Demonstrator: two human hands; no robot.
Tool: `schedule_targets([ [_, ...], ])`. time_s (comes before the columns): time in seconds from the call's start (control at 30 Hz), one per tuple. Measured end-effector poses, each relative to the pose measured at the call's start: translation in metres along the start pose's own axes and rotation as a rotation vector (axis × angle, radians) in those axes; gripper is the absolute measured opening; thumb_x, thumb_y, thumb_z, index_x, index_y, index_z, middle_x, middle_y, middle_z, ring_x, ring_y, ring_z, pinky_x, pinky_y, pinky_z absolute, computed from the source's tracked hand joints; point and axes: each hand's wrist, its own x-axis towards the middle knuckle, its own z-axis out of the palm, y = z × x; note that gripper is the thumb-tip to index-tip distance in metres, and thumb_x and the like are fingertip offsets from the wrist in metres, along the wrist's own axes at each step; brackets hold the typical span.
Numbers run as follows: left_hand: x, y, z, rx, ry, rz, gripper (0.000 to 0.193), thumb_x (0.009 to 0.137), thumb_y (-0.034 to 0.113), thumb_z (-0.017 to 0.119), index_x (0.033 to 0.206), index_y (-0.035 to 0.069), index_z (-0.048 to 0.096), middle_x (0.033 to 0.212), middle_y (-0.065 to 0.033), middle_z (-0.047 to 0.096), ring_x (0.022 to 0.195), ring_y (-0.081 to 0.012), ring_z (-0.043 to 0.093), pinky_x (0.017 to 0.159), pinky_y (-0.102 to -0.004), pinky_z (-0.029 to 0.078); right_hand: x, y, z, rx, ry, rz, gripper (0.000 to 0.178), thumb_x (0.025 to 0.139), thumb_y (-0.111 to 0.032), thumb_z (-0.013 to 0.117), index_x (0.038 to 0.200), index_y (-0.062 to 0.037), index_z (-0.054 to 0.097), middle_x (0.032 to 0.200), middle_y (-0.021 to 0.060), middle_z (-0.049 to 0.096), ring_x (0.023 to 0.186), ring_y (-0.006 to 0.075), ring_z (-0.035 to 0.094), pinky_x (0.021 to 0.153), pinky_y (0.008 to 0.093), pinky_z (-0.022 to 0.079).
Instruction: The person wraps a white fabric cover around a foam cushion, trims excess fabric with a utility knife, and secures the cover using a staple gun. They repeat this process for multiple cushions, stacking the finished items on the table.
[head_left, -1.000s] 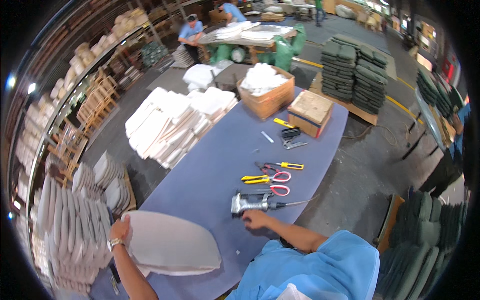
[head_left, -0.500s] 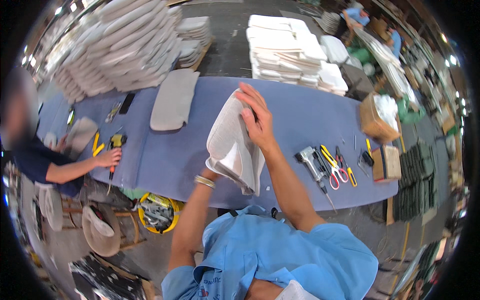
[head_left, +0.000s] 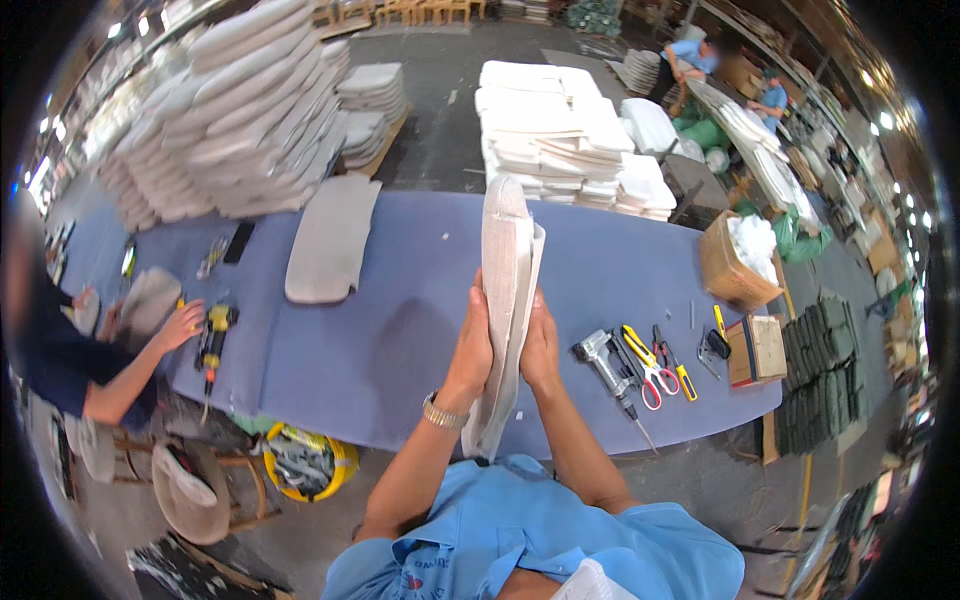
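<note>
A grey fabric-covered seat cushion (head_left: 507, 265) stands on edge between my palms above the blue-covered table (head_left: 410, 330). It looks like two layers with a gap along one side. My left hand (head_left: 470, 348), with a watch at the wrist, presses against its left face. On the opposite face is my right hand (head_left: 540, 345), its fingers partly hidden behind the cushion. Another grey padded panel (head_left: 332, 240) lies flat to the left. Right of my hands lie an air staple gun (head_left: 608, 370), red-handled scissors (head_left: 652, 380) and a yellow-handled screwdriver (head_left: 685, 380).
Tall stacks of grey cushions (head_left: 240, 110) rise at the far left, white pads (head_left: 545, 120) beyond the table. Cardboard boxes (head_left: 730, 265) stand at the right end. At left, a co-worker's hand (head_left: 180, 325) is near a power drill (head_left: 213, 340). A yellow bucket (head_left: 345, 465) stands below the edge.
The cushion has turned from showing its broad face to edge-on. My right hand has come down from its top to its right side; my left hand has moved up its left side.
</note>
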Motion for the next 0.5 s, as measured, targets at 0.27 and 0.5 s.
schedule_targets([
  [0.27, 0.052, -0.068, 0.035, 0.173, 0.095, -0.106, 0.064, 0.11, 0.043, 0.042, 0.157, 0.001, 0.032, 0.155, -0.0197, 0.042, 0.141, -0.0273, 0.043, 0.116, -0.0388, 0.037, 0.044, 0.059, -0.045, -0.262, 0.141, 0.075, 0.055, 0.106, -0.027, 0.048, 0.155, -0.0047, 0.041, 0.149, 0.0231, 0.052, 0.14, 0.033, 0.049, 0.116, 0.0395, 0.037],
  [0.5, 0.075, -0.108, 0.055, 0.705, 0.234, -0.194, 0.079, 0.1, 0.037, 0.056, 0.161, 0.0, 0.021, 0.152, -0.0322, 0.044, 0.139, -0.0448, 0.047, 0.112, -0.0478, 0.041, 0.088, 0.122, -0.1, -0.417, 0.019, 0.183, 0.054, 0.098, -0.022, 0.055, 0.15, -0.0071, 0.047, 0.139, 0.0256, 0.06, 0.128, 0.0433, 0.058, 0.107, 0.0456, 0.046],
])
